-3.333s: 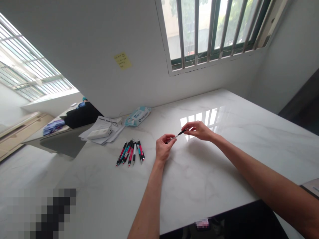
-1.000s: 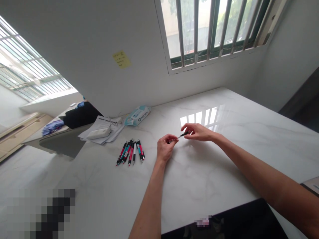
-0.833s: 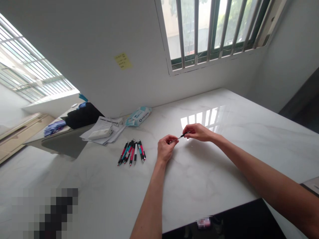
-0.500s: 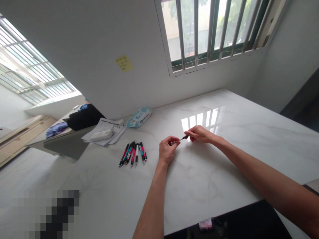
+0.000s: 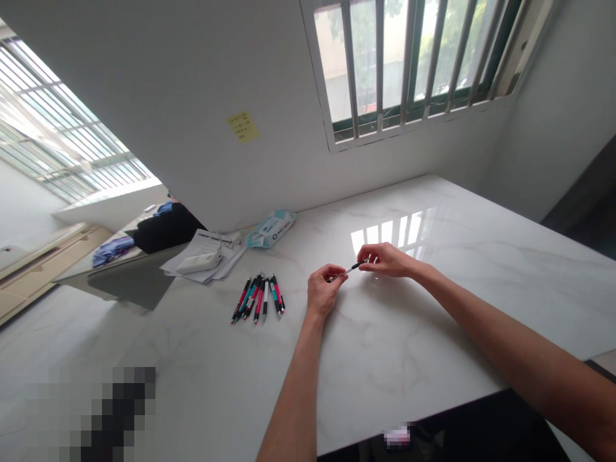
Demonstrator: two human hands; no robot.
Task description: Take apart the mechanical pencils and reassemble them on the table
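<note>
Between my two hands, just above the marble-patterned table (image 5: 385,333), is a slim pen (image 5: 355,265) with a pale barrel and a black grip section. My left hand (image 5: 323,290) is closed on one end, its thumb and fingers pinching the barrel. At the black end, the fingertips of my right hand (image 5: 387,261) are curled round the pen's tip; a small light bit shows by them. To the left of my left hand lies a loose bunch of several pens (image 5: 260,298), coloured red, teal and white with black grips.
A pack of wet wipes (image 5: 272,229) lies against the wall, beside papers (image 5: 205,256) with a white device (image 5: 199,262) on top. A yellow sticky note (image 5: 243,126) is on the wall. A black object (image 5: 457,430) sits at the near edge.
My right hand's fingers have shifted and loosened a little at the pen's black end, so more of that end shows. My left hand keeps its hold. The view has moved slightly.
</note>
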